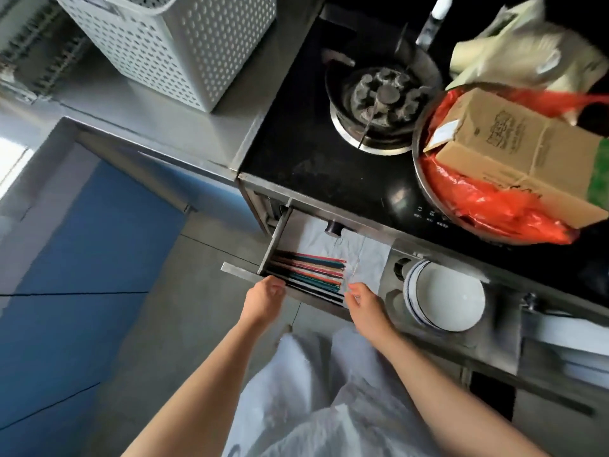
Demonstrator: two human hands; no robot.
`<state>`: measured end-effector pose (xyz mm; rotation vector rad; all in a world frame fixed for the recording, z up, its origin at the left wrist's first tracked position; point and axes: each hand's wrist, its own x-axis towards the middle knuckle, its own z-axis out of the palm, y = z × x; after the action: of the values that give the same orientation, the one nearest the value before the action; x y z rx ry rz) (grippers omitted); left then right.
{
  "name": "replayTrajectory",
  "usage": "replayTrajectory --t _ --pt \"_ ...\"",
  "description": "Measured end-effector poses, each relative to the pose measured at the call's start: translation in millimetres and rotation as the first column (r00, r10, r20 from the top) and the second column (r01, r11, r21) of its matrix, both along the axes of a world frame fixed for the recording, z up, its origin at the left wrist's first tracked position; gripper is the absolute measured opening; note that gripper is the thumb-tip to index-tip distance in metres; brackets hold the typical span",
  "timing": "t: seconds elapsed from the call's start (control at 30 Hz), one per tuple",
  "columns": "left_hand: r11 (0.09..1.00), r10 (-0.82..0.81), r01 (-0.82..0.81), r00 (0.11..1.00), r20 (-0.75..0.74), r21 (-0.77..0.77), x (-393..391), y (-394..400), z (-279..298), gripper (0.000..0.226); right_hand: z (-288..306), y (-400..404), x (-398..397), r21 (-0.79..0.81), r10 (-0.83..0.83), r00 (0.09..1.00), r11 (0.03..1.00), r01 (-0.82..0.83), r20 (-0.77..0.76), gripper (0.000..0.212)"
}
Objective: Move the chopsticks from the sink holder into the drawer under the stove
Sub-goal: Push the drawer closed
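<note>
— Grey kitchen floor (211,291) below, black stove top (296,153) above; what sits under the stove?

— An open drawer (244,275), pulled out from beneath the stove's front edge. Coloured chopsticks (309,270) lie flat in it, side by side along its near edge, on a white liner (362,252).

— And the hands?

— Left hand (263,298) rests at the drawer's front edge, at the left end of the chopsticks; its fingers curl over the rim, but I cannot tell whether that grip is pressed together on anything. Right hand (362,301) is at the right end of the chopsticks, fingers loosely curled and touching their tips; whether they pinch them I cannot tell.

— Anything else around?

— White bowls (445,298), stacked, just right of the drawer. On the stove, a burner (382,94) near the back, and at its right edge a metal basin (425,179) holding a cardboard box (514,153) and red plastic bag (494,199). A white perforated basket (158,44) stands on the table (164,127) left of the stove.
</note>
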<state>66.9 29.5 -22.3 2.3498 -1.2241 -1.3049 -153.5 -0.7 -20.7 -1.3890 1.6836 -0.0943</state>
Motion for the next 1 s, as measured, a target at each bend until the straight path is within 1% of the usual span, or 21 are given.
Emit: replayTrajectory --t 0.03,0.07,0.1,0.13,0.17,0.2,0.27,0.3,0.4,0.47,0.53,0.63,0.7,0.73,0.8,0.9,1.0 --pt "1.0 0.026 -0.026 0.999 -0.03 -0.002 4 -1 -2 0.012 0 6 5 0.022 -0.11 0.994 0.994 0.109 0.024 0.026" --pt "0.998 0.067 -0.067 0.995 -0.077 0.001 7 -2 -2 0.009 1 9 8 0.065 -0.239 0.969 0.97 0.235 0.066 0.023" --pt "0.993 0.121 -0.119 0.982 -0.143 0.021 9 -2 -2 0.01 2 13 10 0.14 -0.403 0.905 0.912 0.386 0.135 0.021" --pt "0.982 0.19 -0.182 0.957 -0.22 0.057 11 -3 -1 0.013 6 18 11 0.246 -0.562 0.802 0.822 0.514 0.204 0.018" --pt "0.967 0.253 -0.23 0.924 -0.286 0.111 13 -2 1 0.015 9 23 11 0.35 -0.687 0.683 0.72 0.599 0.246 0.015" --pt "0.952 0.3 -0.257 0.891 -0.341 0.167 15 -2 2 0.016 13 27 10 0.433 -0.778 0.569 0.624 0.65 0.266 0.012" --pt "0.933 0.337 -0.243 0.846 -0.412 0.265 17 0 4 0.015 18 38 2 0.561 -0.895 0.343 0.447 0.697 0.287 0.014" --pt "0.923 0.352 -0.231 0.831 -0.431 0.308 17 1 5 0.015 20 43 -3 0.615 -0.925 0.247 0.377 0.693 0.289 0.017" --pt "0.87 0.448 -0.257 0.768 -0.457 0.421 16 3 3 0.02 20 57 -13 0.732 -0.968 0.04 0.212 0.648 0.246 0.023" --pt "0.804 0.554 -0.306 0.697 -0.456 0.51 12 4 -3 0.022 15 65 -17 0.773 -0.98 -0.073 0.101 0.626 0.187 0.029" --pt "0.716 0.677 -0.382 0.582 -0.45 0.584 5 1 -12 0.026 6 68 -20 0.798 -0.978 -0.154 0.023 0.602 0.144 0.044" --pt "0.566 0.824 -0.502 0.375 -0.426 0.653 -2 -2 -26 0.034 -7 67 -26 0.822 -0.967 -0.244 -0.079 0.564 0.075 0.06" --pt "0.506 0.862 -0.549 0.299 -0.408 0.665 -5 -6 -36 0.029 -19 62 -33 0.822 -0.959 -0.281 -0.129 0.554 0.039 0.067" --pt "0.489 0.871 -0.571 0.28 -0.403 0.659 -6 -8 -41 0.021 -25 57 -36 0.817 -0.955 -0.297 -0.153 0.556 0.023 0.069" --pt "0.481 0.873 -0.604 0.266 -0.408 0.635 -7 -13 -50 0.007 -35 47 -39 0.805 -0.938 -0.347 -0.196 0.56 0.013 0.065" --pt "0.503 0.86 -0.621 0.291 -0.418 0.602 -12 -15 -64 0.014 -46 37 -44 0.803 -0.907 -0.42 -0.243 0.544 0.01 0.055" --pt "0.519 0.85 -0.636 0.314 -0.423 0.571 -16 -13 -75 0.018 -54 34 -51 0.812 -0.895 -0.445 -0.275 0.515 -0.021 0.061"
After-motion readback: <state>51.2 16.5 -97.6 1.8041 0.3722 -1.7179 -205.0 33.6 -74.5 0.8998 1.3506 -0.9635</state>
